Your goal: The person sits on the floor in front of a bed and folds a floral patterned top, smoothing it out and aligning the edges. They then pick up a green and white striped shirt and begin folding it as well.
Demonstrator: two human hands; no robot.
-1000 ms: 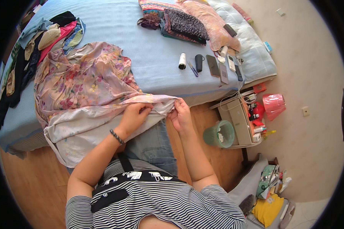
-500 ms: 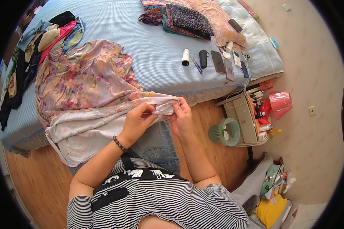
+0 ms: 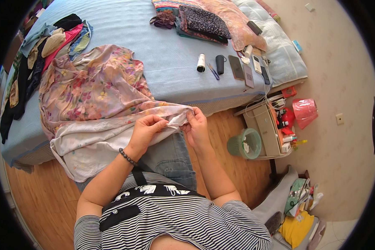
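Note:
A pink floral garment (image 3: 98, 87) lies over the bed's edge and across my lap, its pale underside turned up along the near part. My right hand (image 3: 196, 127) pinches a gathered edge of it between thumb and fingers. Just left of that, my left hand (image 3: 146, 130) has thumb and forefinger pressed together beside the bunched cloth. Whatever those fingertips hold is too small to make out. A white spool of thread (image 3: 201, 62) and small blue-handled snips (image 3: 213, 72) lie on the bed beyond my hands.
A pile of clothes (image 3: 41, 54) covers the bed's left side. Folded dark cloth (image 3: 204, 23) sits farther back. Beside the snips lie a black case (image 3: 221, 64) and several phones (image 3: 236, 68). A green wastebasket (image 3: 233, 143) stands by the drawers (image 3: 262, 129) at the right.
My left hand has drawn slightly left and up from the cloth, fingertips still together. The right hand keeps its grip, and the gathered edge has shifted a little between its fingers.

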